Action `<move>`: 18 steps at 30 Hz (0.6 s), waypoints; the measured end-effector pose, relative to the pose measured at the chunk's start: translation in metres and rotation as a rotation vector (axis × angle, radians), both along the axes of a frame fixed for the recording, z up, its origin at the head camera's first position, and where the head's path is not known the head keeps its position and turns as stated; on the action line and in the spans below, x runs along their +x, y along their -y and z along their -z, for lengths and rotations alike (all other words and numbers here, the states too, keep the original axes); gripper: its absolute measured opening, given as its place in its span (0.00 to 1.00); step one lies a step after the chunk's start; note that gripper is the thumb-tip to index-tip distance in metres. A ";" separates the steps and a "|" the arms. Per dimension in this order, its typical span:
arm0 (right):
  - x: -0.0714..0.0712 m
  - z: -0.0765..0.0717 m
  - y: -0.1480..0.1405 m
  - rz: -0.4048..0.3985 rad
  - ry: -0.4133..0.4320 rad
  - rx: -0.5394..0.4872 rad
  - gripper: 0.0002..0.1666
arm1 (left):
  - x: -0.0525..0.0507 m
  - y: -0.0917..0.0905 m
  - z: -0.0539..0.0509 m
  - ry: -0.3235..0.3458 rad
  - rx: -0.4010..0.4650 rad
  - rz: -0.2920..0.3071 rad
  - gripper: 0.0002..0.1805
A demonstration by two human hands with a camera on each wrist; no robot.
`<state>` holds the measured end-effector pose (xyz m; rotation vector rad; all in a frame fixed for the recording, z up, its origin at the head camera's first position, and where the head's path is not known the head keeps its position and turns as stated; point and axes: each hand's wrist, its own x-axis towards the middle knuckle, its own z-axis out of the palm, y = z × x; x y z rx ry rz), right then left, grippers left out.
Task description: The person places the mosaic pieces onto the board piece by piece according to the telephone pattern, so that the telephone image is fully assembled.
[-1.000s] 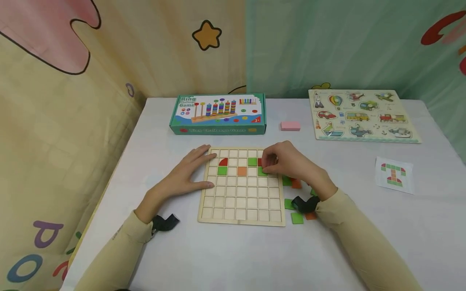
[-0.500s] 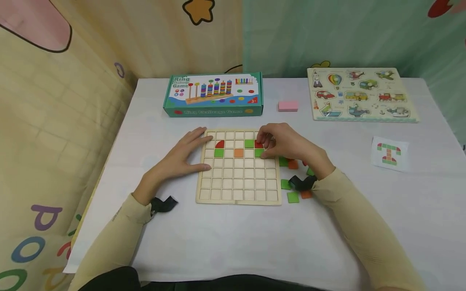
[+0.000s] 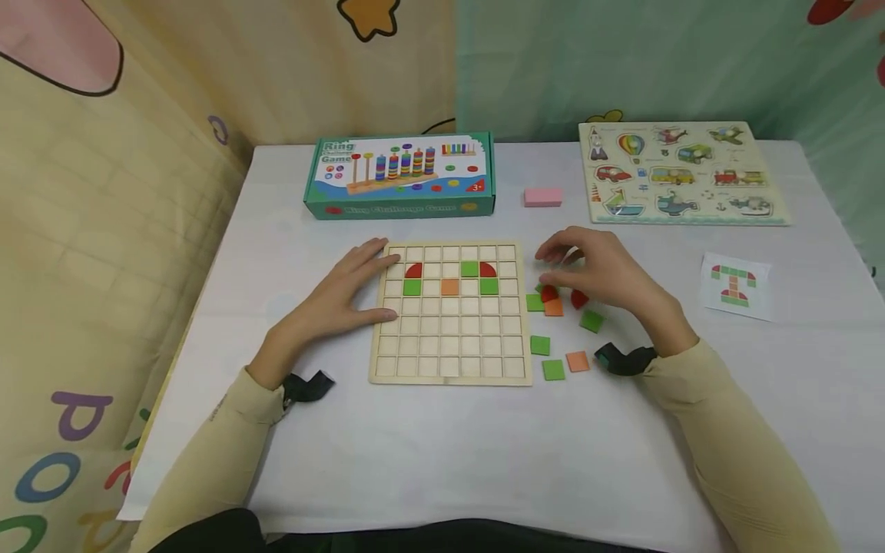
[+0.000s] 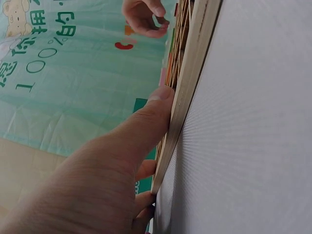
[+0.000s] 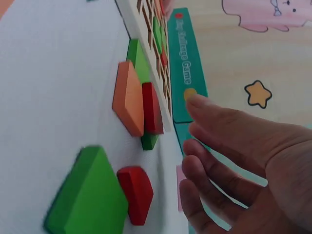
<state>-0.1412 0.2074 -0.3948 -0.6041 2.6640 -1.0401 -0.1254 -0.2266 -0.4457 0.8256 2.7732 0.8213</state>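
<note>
Six pieces (image 3: pixel 450 287) are sitting in the board (image 3: pixel 449 381).
The spread left hand (image 3: pixel 342 292) is touching its left edge; the relaxed right hand (image 3: pixel 600 267), holding nothing, is hovering by unplaced tiles (image 3: pixel 540 346).

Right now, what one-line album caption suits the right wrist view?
An empty right hand hovers near loose green, orange and red pieces beside a gridded wooden board.

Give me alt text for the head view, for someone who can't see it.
A person's right hand hovers by loose tiles beside a grid board, whose left edge the left hand touches. Six red, green and orange tiles sit in the grid. Behind are a box, a pink block and a puzzle; a card lies at right.
</note>
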 end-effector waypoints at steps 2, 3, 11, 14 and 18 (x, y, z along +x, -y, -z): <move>0.000 0.004 -0.005 -0.009 0.021 0.004 0.22 | 0.000 0.001 0.000 0.002 0.002 0.000 0.51; -0.001 0.005 -0.006 -0.022 0.036 0.010 0.22 | 0.000 0.001 0.001 0.004 0.002 0.002 0.51; -0.001 0.011 -0.010 -0.081 0.074 0.034 0.23 | -0.002 0.000 -0.001 0.005 0.005 0.012 0.51; -0.002 0.012 -0.009 -0.090 0.059 0.037 0.18 | -0.001 0.001 -0.001 0.004 0.000 0.011 0.51; -0.002 0.012 -0.009 -0.100 0.045 0.040 0.14 | 0.000 0.001 -0.001 0.003 0.001 0.009 0.51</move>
